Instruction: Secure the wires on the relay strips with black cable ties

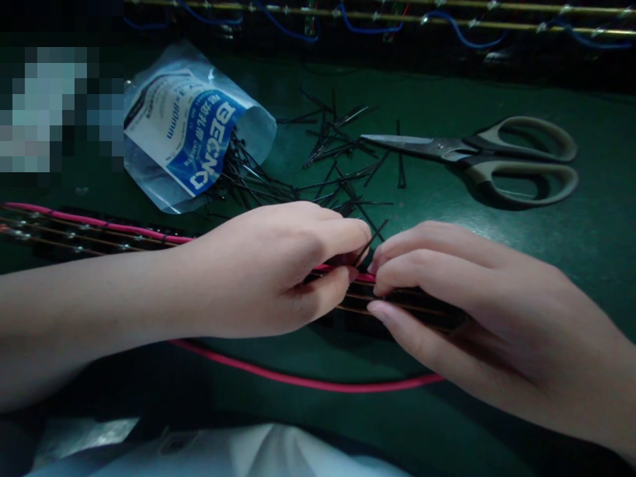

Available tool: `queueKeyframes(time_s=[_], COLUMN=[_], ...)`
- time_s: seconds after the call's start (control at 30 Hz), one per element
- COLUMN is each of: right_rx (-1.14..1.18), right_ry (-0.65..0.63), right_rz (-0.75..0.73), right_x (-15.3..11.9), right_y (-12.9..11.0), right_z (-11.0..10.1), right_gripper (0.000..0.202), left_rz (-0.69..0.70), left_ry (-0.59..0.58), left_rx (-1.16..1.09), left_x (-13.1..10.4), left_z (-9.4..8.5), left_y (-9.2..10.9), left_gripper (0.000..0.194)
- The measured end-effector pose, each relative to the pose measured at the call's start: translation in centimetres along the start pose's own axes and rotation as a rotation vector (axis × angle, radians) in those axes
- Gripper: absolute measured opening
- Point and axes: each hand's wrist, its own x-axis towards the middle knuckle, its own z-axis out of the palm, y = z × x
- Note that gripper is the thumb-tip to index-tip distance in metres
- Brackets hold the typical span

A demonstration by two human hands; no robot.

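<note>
A red cable [99, 218] runs along a dark strip with brass-coloured rods [74, 240], passing under both hands; a loop of red cable hangs in front. My left hand [298, 265] is closed, thumb and forefinger pinching a thin black cable tie [373, 240] beside the red cable. Close on its right, my right hand [447, 291] has its fingers bent at the red cable and rods, thumb below and fingertips above. The fingertips are a little apart, and whatever they grip is too small to make out.
An open plastic bag [199, 132] spills black cable ties [338, 126] onto the green table [318, 73]. Scissors [447, 149] lie behind my right hand. Another rod assembly with blue wires [372, 28] crosses the back.
</note>
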Motion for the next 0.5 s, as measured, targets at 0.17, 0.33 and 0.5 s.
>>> queueKeyframes(time_s=[0.17,0.33,0.5], right_rx=[0.008,0.007,-0.002], right_ry=[0.006,0.0,-0.01], right_rz=[-0.012,-0.032,-0.063], right_x=[-0.05,-0.04,-0.07], right_y=[0.17,0.39,0.71], right_z=[0.04,0.08,0.05], right_gripper=[0.007,0.007,0.005], left_rz=[0.003,0.002,0.01], left_ry=[0.0,-0.012,-0.002], left_rx=[0.005,0.003,-0.007], left_x=[0.19,0.17,0.09], left_z=[-0.02,-0.04,-0.01], left_y=[-0.05,-0.05,-0.05], left_gripper=[0.014,0.014,0.014])
